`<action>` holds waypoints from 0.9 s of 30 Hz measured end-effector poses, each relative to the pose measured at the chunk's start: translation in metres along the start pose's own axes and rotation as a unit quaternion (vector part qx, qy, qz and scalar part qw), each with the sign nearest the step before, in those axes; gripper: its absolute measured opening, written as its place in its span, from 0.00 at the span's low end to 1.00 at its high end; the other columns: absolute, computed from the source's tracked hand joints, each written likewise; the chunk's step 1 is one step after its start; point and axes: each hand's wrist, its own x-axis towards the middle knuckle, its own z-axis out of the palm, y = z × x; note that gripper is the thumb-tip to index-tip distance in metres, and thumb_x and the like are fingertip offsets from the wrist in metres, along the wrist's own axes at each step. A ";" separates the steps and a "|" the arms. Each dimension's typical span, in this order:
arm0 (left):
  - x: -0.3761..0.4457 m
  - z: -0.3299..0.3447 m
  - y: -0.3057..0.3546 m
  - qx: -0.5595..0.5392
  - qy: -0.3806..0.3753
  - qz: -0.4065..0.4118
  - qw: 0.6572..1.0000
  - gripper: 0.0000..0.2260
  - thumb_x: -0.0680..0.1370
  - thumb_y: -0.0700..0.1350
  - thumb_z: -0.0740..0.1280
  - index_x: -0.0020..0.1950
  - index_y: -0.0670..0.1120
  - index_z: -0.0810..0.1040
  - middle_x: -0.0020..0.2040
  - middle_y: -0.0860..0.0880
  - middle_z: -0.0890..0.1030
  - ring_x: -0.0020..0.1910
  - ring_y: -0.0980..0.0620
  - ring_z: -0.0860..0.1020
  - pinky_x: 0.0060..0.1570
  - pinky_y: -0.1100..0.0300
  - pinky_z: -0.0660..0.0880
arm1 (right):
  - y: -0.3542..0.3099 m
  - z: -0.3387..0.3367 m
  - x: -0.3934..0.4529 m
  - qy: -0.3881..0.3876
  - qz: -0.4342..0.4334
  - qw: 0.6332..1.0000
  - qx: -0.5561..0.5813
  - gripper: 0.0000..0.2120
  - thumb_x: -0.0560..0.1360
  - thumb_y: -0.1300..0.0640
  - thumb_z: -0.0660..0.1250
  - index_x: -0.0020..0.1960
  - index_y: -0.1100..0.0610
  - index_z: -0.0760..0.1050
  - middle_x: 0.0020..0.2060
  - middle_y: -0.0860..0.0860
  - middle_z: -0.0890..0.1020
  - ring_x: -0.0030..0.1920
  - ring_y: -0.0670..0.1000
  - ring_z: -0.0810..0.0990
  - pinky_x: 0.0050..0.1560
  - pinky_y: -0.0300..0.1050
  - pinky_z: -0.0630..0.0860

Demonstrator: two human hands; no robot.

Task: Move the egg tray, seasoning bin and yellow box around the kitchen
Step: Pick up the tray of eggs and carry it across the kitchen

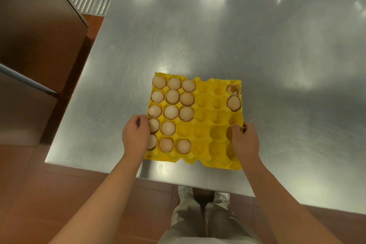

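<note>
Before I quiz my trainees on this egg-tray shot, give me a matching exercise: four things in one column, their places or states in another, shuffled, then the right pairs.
Things:
1. left hand
2. right hand
3. broken eggshell
4. egg tray

Places or states:
A. far right corner cup of the tray
B. on the steel table, near its front edge
C. at the tray's left edge, beside the eggs
D. at the tray's right edge, over empty cups

Pairs: 1-C, 2-D, 3-A, 4-B

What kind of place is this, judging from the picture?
Probably a commercial kitchen. The wide steel worktable, the steel cabinet beside it, and the tiled floor with a metal drain grate suggest this. A yellow egg tray lies on the table.
</note>
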 end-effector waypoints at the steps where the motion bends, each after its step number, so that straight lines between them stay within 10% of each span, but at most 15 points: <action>1: -0.003 -0.001 0.002 -0.011 0.003 -0.004 1.000 0.11 0.81 0.47 0.61 0.45 0.43 0.79 0.43 0.46 0.81 0.46 0.45 0.79 0.43 0.51 0.74 | -0.002 -0.001 -0.002 -0.001 -0.001 1.000 0.012 0.06 0.81 0.53 0.61 0.51 0.55 0.70 0.39 0.49 0.72 0.41 0.50 0.72 0.39 0.45 0.66; 5: -0.017 -0.008 0.014 -0.056 0.023 -0.008 0.998 0.09 0.82 0.47 0.60 0.50 0.48 0.79 0.45 0.53 0.80 0.51 0.48 0.78 0.43 0.60 0.70 | -0.012 -0.008 -0.009 0.022 -0.074 0.997 0.028 0.09 0.79 0.50 0.63 0.53 0.55 0.70 0.42 0.46 0.72 0.46 0.50 0.72 0.45 0.48 0.67; 13: -0.052 -0.020 0.048 -0.154 0.036 -0.023 0.987 0.08 0.83 0.53 0.57 0.54 0.56 0.75 0.57 0.52 0.78 0.63 0.49 0.76 0.68 0.47 0.69 | -0.049 -0.035 -0.019 -0.105 -0.190 0.972 0.085 0.24 0.82 0.45 0.58 0.73 0.55 0.68 0.69 0.51 0.74 0.68 0.51 0.72 0.68 0.48 0.69; 27: -0.196 -0.066 0.103 -0.250 0.158 -0.007 0.955 0.39 0.71 0.72 0.54 0.78 0.53 0.64 0.77 0.54 0.67 0.76 0.53 0.64 0.77 0.45 0.56 | -0.130 -0.094 -0.095 -0.382 -0.361 0.848 0.065 0.25 0.83 0.42 0.53 0.76 0.51 0.64 0.74 0.46 0.69 0.73 0.44 0.66 0.67 0.37 0.61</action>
